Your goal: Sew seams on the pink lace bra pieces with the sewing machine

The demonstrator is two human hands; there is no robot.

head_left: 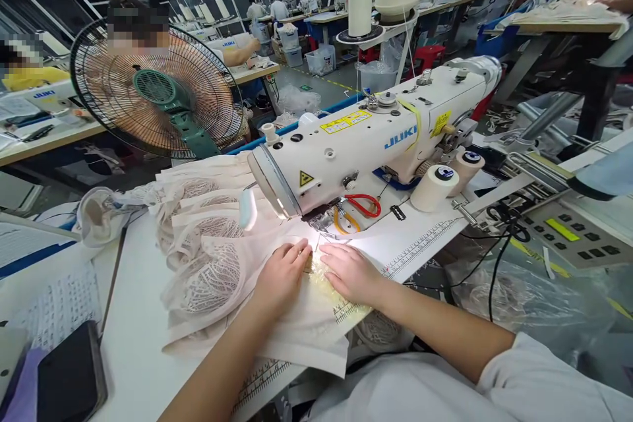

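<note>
A beige lace bra (212, 277) lies spread on the white sewing table, its cups to the left. My left hand (283, 277) rests on its fabric just before the presser foot, fingers stretched out and close together. My right hand (353, 271) lies flat across from it, fingertips pointing left at the cloth edge. Between the hands, pale yellowish light falls on the fabric. Over them stands the head of a white JUKI sewing machine (341, 151); the needle point is hard to make out. Right behind the foot lie red-handled scissors (364, 205) and a yellow-orange handled tool (341, 219).
More lace bra pieces (198, 194) are heaped behind the bra. Two thread cones (435, 188) stand right of the machine. A phone (72, 372) lies at the front left. A large fan (153, 86) stands behind the table. A control panel (568, 231) is at the right.
</note>
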